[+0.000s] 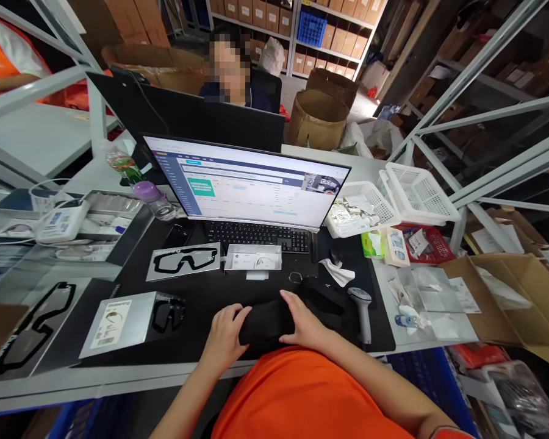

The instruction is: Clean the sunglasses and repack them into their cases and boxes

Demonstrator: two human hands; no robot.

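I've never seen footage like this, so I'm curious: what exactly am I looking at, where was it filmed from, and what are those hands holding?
There's no machine here. This is a single view from a camera worn on a person's head, looking down past their orange shirt. Their left hand and right hand both rest on a soft black fabric item, though I can't tell exactly what it is. Also on the black desk mat are a card with a goggle-shaped outline and a grey handheld barcode scanner. Just ahead are a keyboard and a monitor. Another person sits beyond them.
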